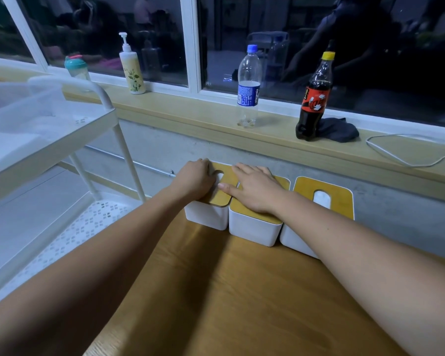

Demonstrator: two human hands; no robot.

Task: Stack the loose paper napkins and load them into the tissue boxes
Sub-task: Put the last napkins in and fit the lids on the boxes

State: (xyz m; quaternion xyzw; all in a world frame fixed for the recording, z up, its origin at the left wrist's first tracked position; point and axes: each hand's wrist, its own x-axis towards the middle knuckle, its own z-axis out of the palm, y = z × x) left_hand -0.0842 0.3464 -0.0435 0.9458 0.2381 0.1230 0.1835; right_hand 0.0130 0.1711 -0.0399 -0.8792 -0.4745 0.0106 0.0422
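tissue boxes (252,228), white, wood-topped; left hand (194,179) curled round left lid (217,197), right hand (254,191) flat

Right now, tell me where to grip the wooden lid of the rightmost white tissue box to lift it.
Take the flat wooden lid by its free right long edge, coming from the right and above: its left edge sits close against the middle white box and its far end faces the grey wall.

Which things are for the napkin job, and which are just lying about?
For the job: left tissue box, middle tissue box, right tissue box, left hand, right hand.
Just lying about: pump bottle, water bottle, cola bottle, dark cloth, white cable, cart.
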